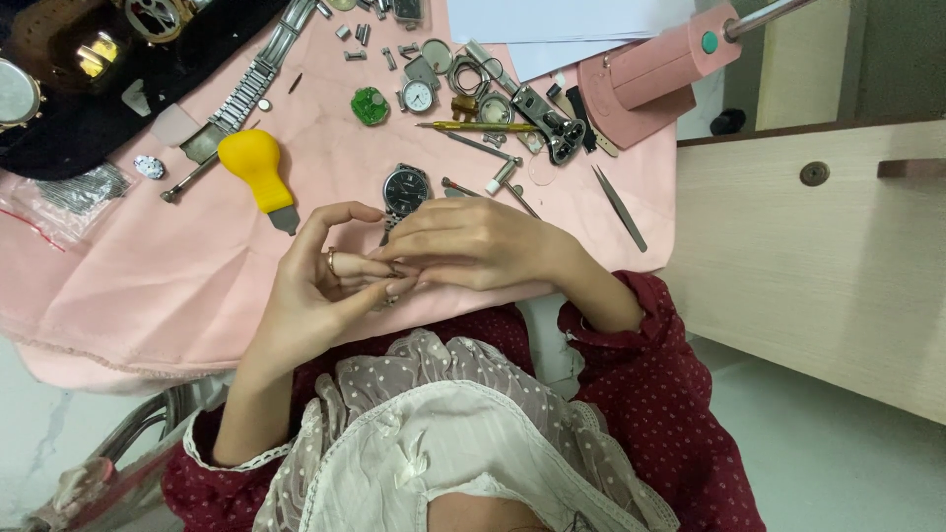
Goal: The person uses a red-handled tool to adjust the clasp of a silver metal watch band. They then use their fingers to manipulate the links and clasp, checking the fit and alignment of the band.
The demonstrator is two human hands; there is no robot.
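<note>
Big pink cloth (177, 276) covers most of the counter, with a black pad (89, 118) up in the far corner holding a couple of watch cases. A pink lamp base (655, 79) sits at the other end, next to the pale wooden drawer unit (818, 256).

Both hands meet right at the near edge of the cloth. Left hand (315, 296) is palm-up-ish with the fingers curled, a ring on one of them; right hand (473, 246) lies across it, fingers pinched down together at the left fingertips. Something tiny might be in there, honestly can't tell what.

Just beyond the hands is a dark-dial wristwatch (405, 189), touching nobody. Near it: a yellow-handled case opener (258, 167), a steel watch bracelet (251, 89), tweezers (621, 209), a small white-dial watch (418, 96) and a green movement part (371, 105).
</note>
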